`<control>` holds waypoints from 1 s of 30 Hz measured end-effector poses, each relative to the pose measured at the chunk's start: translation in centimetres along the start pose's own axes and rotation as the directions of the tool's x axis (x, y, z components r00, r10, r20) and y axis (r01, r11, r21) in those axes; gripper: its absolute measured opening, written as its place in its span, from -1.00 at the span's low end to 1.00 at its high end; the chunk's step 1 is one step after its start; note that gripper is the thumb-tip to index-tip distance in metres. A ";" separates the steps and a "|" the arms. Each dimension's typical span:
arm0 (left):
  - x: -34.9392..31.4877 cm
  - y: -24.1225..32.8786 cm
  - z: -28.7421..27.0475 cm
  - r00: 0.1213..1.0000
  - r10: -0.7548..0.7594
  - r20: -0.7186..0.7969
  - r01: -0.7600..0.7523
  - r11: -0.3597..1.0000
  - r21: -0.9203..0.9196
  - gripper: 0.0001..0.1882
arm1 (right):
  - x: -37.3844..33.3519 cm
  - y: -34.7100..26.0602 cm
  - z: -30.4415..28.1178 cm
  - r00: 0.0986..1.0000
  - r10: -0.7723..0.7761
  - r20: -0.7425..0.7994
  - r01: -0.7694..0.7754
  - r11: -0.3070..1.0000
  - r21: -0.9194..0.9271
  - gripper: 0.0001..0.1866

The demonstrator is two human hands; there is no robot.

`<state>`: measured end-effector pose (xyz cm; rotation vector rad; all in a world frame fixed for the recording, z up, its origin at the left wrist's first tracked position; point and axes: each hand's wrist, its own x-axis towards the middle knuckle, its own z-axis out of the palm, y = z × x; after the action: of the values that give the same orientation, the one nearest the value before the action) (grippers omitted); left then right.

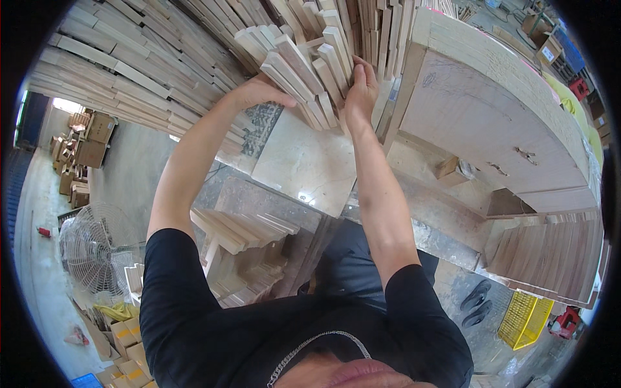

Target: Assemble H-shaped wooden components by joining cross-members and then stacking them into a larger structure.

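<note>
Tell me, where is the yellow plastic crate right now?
In the head view the yellow plastic crate sits on the floor at the lower right, beside a pair of dark sandals and a red object, below the stacked wooden boards.

A woodworking shop: long stacks of pale timber slats point(123, 71) fill the far left, a plywood-faced workbench point(491, 123) stands right, a caged floor fan point(97, 249) sits near left, with cardboard boxes point(87, 145) beyond on bare concrete.

Pale tan wooden slats point(304, 68) lay above a cream marbled counter point(310, 165), with a yellow basket point(525, 318) far below its right.
</note>
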<state>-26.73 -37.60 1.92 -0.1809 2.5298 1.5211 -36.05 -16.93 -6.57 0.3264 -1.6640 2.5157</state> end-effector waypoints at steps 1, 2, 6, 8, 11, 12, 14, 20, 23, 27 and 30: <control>0.0 0.1 -0.2 0.999 -0.035 0.039 0.036 0.999 -0.021 -0.23 | 0.1 0.2 -0.1 0.997 0.077 0.024 -0.079 0.992 0.103 -0.65; 0.0 -0.1 -0.3 0.998 -0.036 0.042 0.037 0.999 -0.017 -0.23 | 0.1 0.1 0.0 0.997 0.077 0.019 -0.079 0.991 0.107 -0.65; 0.4 -2.1 -1.2 1.000 -0.030 -0.003 0.029 0.993 -0.115 -0.26 | 0.0 0.2 0.4 0.989 0.148 0.020 -0.150 0.979 0.140 -0.68; 0.7 -2.8 -1.6 0.999 -0.010 0.030 0.016 0.981 -0.192 -0.28 | 0.2 0.1 0.4 0.985 0.170 0.014 -0.171 0.979 0.111 -0.66; 1.2 -2.3 -1.3 0.999 0.017 0.050 -0.012 0.995 -0.098 -0.16 | 0.6 0.9 0.3 0.992 0.104 -0.067 -0.099 0.991 0.086 -0.73; 1.0 -0.9 -0.8 0.997 -0.022 0.067 0.027 0.997 -0.071 -0.18 | 0.6 0.8 0.3 0.992 0.106 -0.073 -0.100 0.991 0.083 -0.73; 0.6 0.3 -0.5 0.995 -0.065 0.074 0.069 0.997 -0.045 -0.19 | 0.3 0.0 0.6 0.976 0.189 -0.106 -0.190 0.982 0.001 -0.70; 0.4 0.1 -1.9 0.983 -0.136 0.120 0.146 0.986 -0.081 -0.16 | -1.3 -1.7 0.7 0.986 -0.048 -0.159 0.015 0.979 -0.203 -0.49; -0.5 -0.8 -1.8 0.997 -0.016 0.073 0.028 0.985 -0.169 -0.09 | -1.3 -3.1 0.6 0.976 -0.217 -0.032 0.204 0.951 -0.234 -0.36; 0.0 -0.3 -1.6 0.992 0.128 -0.008 -0.125 0.950 -0.287 0.05 | 0.0 -4.1 1.6 0.941 -0.298 0.162 0.333 0.904 -0.267 -0.34; 0.0 1.2 -0.7 0.996 0.086 0.015 -0.076 0.941 -0.330 0.09 | 0.5 -3.9 1.3 0.957 -0.227 0.181 0.274 0.913 -0.302 -0.29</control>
<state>-27.07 -37.70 3.24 -0.0982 2.2682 1.9580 -35.61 -16.62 -2.48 0.6511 -1.9097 2.0347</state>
